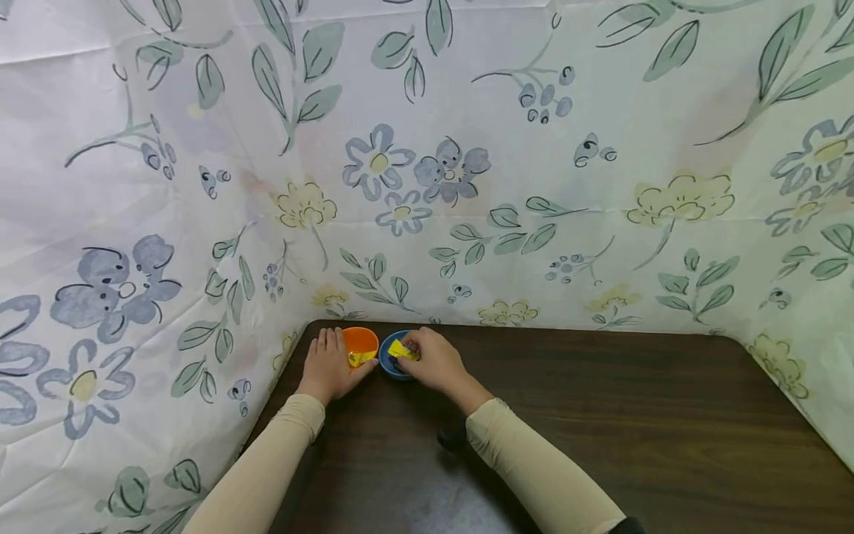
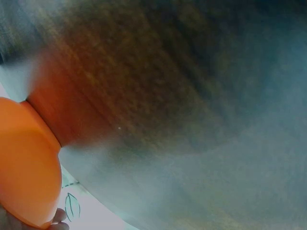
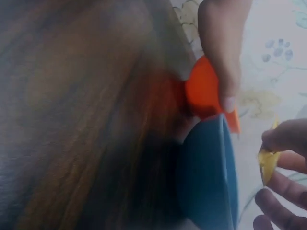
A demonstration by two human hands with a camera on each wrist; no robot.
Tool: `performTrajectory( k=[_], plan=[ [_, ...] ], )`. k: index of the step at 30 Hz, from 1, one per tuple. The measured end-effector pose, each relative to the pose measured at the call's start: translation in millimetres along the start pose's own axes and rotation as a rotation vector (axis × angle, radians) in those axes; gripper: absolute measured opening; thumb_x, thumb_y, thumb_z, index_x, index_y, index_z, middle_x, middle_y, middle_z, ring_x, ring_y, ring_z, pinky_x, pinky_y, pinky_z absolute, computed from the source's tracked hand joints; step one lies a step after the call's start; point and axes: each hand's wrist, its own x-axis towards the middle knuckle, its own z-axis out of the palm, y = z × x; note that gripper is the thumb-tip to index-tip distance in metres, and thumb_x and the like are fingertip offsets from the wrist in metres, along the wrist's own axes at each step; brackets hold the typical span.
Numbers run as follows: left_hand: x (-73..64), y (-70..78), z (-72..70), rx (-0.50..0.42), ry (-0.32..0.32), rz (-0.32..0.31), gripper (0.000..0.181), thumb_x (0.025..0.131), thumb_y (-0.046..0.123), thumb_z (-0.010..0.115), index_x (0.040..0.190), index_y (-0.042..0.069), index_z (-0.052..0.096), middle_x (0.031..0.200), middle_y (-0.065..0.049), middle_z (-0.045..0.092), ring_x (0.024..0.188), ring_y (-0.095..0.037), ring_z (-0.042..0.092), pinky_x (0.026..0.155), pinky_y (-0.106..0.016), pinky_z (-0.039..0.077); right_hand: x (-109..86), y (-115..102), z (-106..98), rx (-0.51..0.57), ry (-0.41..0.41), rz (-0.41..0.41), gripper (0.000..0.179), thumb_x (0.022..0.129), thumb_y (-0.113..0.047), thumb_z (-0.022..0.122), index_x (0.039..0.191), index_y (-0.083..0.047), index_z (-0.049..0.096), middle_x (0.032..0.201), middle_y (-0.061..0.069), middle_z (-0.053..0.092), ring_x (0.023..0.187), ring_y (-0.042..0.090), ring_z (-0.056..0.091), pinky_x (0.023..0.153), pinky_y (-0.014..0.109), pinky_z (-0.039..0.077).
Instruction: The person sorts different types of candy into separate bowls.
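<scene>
My left hand (image 1: 328, 368) holds an orange bowl (image 1: 361, 339), with fingers along its left side and the thumb at its near side. A small yellow piece (image 1: 361, 359) shows inside that bowl. Close on its right stands a blue bowl (image 3: 206, 175), with dark contents that I cannot make out. Over the blue bowl my right hand (image 1: 435, 361) pinches a small yellow packet (image 3: 267, 165) between thumb and fingers. In the left wrist view the orange bowl (image 2: 29, 163) is at the left edge, with fingertips (image 2: 59, 220) by its rim.
Both bowls stand near the far left corner of a dark wooden table (image 1: 600, 415). Floral cloth (image 1: 507, 185) hangs behind the table and along its sides. Below my right wrist there is a small black object (image 1: 451, 437).
</scene>
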Motion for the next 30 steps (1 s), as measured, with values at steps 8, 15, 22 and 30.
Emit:
performTrajectory(
  k=[8,15,22,30],
  plan=[
    [2.8,0.6,0.7,0.007,-0.002,0.018,0.124,0.094,0.089,0.032,0.158,-0.018,0.03,0.164,-0.038,0.036,0.154,-0.056,0.034,0.128,-0.064,0.028,23.6,-14,8,0.016,-0.012,-0.01,0.026,0.096,-0.031,0.079,0.118,-0.017,0.079,0.11,0.001,0.071,0.099,0.016,0.068,0.085,0.036,0.061],
    [4.9,-2.7,10.0,-0.002,0.018,0.041,0.123,0.095,0.088,0.033,0.158,-0.018,0.03,0.162,-0.038,0.038,0.153,-0.056,0.034,0.128,-0.065,0.029,34.9,-32,17,0.046,-0.025,-0.038,0.023,0.096,-0.024,0.078,0.116,-0.013,0.079,0.113,0.004,0.072,0.103,0.018,0.067,0.092,0.035,0.06],
    [2.7,1.1,1.0,0.035,-0.024,0.035,0.112,0.099,0.076,0.047,0.16,-0.017,0.028,0.164,-0.038,0.036,0.156,-0.054,0.031,0.128,-0.063,0.029,37.9,-40,27,0.001,-0.034,-0.07,0.032,0.102,-0.033,0.073,0.122,-0.01,0.077,0.117,0.008,0.07,0.1,0.019,0.065,0.089,0.035,0.059],
    [1.3,-1.7,2.2,0.014,-0.005,0.014,0.115,0.098,0.08,0.044,0.159,-0.017,0.029,0.164,-0.037,0.035,0.155,-0.055,0.032,0.128,-0.065,0.028,24.8,-27,21,-0.032,0.054,-0.123,0.024,0.101,-0.03,0.073,0.117,-0.013,0.079,0.117,0.006,0.071,0.107,0.024,0.069,0.094,0.042,0.062]
  ],
)
